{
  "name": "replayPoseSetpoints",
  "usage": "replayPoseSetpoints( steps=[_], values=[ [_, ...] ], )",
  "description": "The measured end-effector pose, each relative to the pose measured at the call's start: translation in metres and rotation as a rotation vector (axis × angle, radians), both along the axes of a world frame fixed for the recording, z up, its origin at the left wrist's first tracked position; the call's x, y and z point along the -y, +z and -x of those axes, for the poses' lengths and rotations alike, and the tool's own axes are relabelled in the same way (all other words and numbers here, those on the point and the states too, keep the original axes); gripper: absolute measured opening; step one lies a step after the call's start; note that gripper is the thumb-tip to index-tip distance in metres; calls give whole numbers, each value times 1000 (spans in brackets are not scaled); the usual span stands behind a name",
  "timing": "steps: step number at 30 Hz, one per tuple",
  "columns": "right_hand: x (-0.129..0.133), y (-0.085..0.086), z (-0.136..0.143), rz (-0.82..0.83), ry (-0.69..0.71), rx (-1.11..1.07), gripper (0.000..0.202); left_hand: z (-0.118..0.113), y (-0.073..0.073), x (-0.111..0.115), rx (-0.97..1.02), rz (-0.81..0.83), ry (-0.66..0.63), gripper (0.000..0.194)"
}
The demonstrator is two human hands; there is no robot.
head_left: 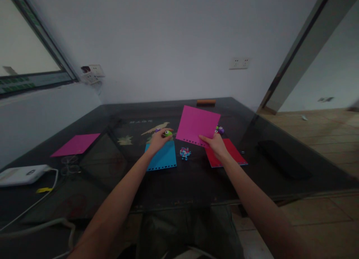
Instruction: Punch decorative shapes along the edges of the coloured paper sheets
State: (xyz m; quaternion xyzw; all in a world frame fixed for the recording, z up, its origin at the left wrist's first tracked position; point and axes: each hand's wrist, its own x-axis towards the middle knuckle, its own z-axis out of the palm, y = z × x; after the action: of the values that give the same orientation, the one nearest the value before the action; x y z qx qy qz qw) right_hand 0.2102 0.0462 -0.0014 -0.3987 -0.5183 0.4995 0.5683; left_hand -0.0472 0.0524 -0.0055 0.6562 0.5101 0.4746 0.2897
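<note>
My left hand (158,141) is closed on a small green paper punch (168,133) with a round white eye, above the far end of a blue sheet (162,157). A similar purple punch (157,129) shows just behind those fingers. In my right hand (216,142), a pink sheet (198,124) is pinched at its lower edge, thumb on top, and held up tilted off the table. A row of small cut-out shapes runs along that edge. Beneath this hand lies a red sheet (231,154). Between the sheets sits a little heap of coloured paper bits (184,153).
Another purple punch (221,130) stands behind my right hand, with a bit of green beside it. A second pink sheet (76,144) lies at the left, near a white device (24,175) with a cable. A black oblong (283,160) is on the right; an orange-brown bar (206,102) lies at the back.
</note>
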Motion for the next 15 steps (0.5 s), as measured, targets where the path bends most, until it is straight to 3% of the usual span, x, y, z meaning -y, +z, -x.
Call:
replayPoseSetpoints(
  steps=[9,15],
  values=[
    [-6,0,-6,-61,-65,-58,39,-30,9,19,568,232,-241,30],
    [-8,2,-9,-102,-143,-76,40,-44,14,31,590,256,-284,29]
  ],
)
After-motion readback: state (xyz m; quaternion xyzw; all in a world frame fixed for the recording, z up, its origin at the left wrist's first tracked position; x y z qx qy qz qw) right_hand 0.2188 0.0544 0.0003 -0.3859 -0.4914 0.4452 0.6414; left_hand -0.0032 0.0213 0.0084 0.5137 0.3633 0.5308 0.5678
